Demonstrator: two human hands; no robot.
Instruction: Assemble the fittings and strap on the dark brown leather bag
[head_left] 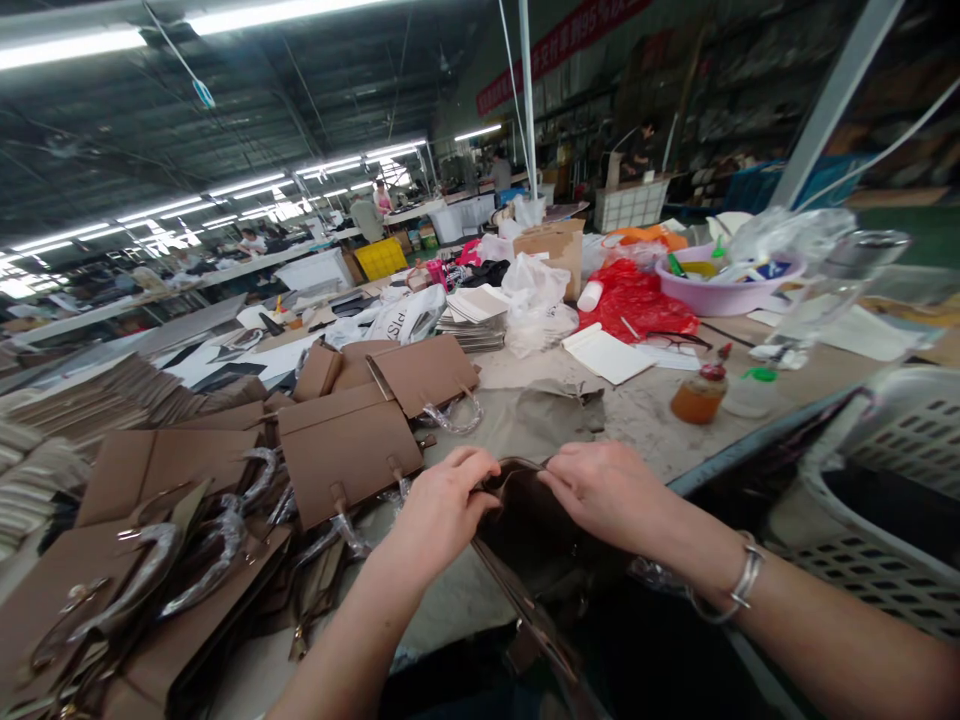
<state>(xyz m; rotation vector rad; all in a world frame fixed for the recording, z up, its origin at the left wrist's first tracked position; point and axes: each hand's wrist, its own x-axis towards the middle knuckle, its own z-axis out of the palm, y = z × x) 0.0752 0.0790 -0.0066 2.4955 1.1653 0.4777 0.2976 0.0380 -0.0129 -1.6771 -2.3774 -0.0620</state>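
Between my two hands a brown handbag [517, 590] stands with its mouth spread, its dark inside facing me. My left hand [446, 500] is closed on the bag's rim at the left, thumb and fingers pinching the edge. On the other side my right hand [604, 490] grips the rim near its far corner, fingers bent over it; a silver bangle is on that wrist. Just left of my left hand lies a finished-looking brown handbag [349, 450] with a plastic-wrapped handle. Behind it rests another brown handbag [424, 372]. The lower part of the held bag is in shadow.
More brown bags [165, 465] are heaped on the left of the worktable [645, 440]. A jar of amber liquid [699, 398] stands to the right, near a purple basin [731, 285] and red plastic bag [630, 298]. A white perforated basket [862, 520] is at the right edge.
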